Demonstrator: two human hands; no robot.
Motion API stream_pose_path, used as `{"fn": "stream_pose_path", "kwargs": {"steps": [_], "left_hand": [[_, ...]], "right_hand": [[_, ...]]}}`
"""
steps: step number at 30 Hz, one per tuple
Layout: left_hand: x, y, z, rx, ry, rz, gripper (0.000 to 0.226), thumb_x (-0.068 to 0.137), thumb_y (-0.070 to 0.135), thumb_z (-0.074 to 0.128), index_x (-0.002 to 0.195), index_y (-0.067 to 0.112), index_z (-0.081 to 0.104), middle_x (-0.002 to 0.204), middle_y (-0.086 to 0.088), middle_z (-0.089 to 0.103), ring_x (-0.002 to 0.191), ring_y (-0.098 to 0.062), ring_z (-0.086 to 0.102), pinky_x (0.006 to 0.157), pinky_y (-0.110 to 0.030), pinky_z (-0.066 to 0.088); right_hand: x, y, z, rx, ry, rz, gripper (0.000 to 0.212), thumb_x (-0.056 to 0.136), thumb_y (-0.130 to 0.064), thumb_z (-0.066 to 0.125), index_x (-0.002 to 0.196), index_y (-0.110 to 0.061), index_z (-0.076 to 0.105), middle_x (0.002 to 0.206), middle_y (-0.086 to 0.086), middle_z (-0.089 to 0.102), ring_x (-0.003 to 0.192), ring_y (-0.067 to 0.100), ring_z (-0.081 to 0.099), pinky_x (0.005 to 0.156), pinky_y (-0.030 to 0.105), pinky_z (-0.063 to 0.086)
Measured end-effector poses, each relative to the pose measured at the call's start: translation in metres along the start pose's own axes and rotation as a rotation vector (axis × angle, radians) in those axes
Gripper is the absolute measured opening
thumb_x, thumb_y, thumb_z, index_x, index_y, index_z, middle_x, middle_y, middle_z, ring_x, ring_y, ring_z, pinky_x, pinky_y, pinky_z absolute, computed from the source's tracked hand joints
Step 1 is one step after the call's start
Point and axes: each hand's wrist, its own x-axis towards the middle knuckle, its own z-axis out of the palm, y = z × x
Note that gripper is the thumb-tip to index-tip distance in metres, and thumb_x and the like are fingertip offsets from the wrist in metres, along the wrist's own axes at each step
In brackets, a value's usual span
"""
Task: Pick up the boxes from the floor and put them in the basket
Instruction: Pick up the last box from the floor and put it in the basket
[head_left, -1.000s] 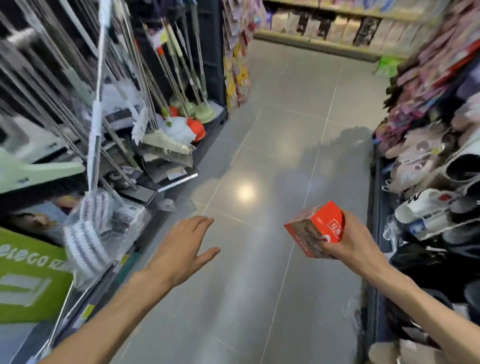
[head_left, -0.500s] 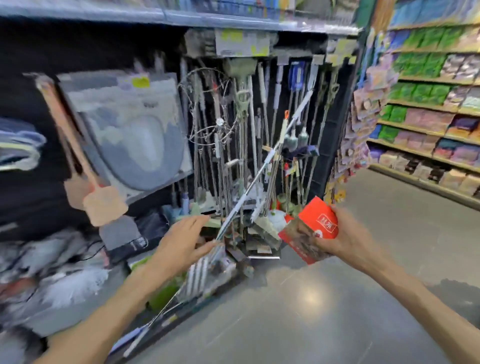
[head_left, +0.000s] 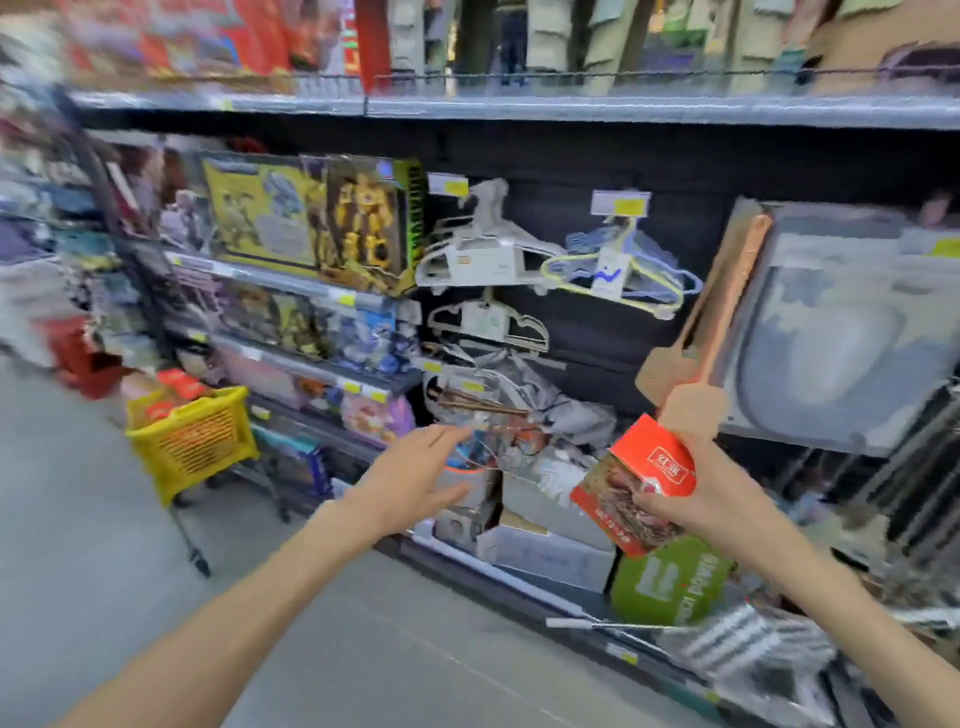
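Note:
My right hand (head_left: 711, 506) holds a red box (head_left: 636, 486) with a food picture on its side, at chest height in front of the shelves. My left hand (head_left: 415, 480) is stretched forward, fingers apart, holding nothing. A yellow basket (head_left: 195, 441) on a wheeled frame stands to the left on the floor, well away from both hands. Red boxes (head_left: 176, 387) lie inside it, showing above its rim.
A long shelf unit (head_left: 519, 111) fills the view ahead, with toy boxes (head_left: 358, 226), hangers (head_left: 613, 270), a grey mat (head_left: 841, 332) and loose goods low down. Grey floor (head_left: 78, 571) runs along the left. A red bin (head_left: 78, 353) stands behind the basket.
The view has swung left, from the aisle past the mop rack to the toy and hanger shelves. The yellow basket has come into sight. The box stays in my right hand.

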Motion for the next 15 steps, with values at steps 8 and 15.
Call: {"fn": "stream_pose_path", "kwargs": {"steps": [8, 15], "left_hand": [[-0.157, -0.182, -0.081, 0.102, 0.050, -0.377, 0.080, 0.086, 0.072, 0.041, 0.141, 0.013, 0.044, 0.135, -0.008, 0.054, 0.122, -0.026, 0.052, 0.102, -0.037, 0.042], [-0.248, -0.313, -0.140, 0.197, 0.078, -0.599, 0.079, 0.083, 0.067, 0.036, 0.142, 0.015, 0.044, 0.139, -0.007, 0.052, 0.124, -0.026, 0.050, 0.101, -0.033, 0.037]], "right_hand": [[0.121, -0.199, 0.156, 0.007, -0.266, -0.348, 0.072, 0.071, -0.052, 0.082, 0.128, -0.028, 0.045, 0.110, -0.005, 0.055, 0.092, 0.014, 0.058, 0.080, 0.036, 0.050], [0.196, -0.357, 0.283, 0.068, -0.410, -0.496, 0.069, 0.072, -0.061, 0.076, 0.125, -0.034, 0.041, 0.105, -0.011, 0.055, 0.080, 0.006, 0.061, 0.074, 0.038, 0.056]]}}
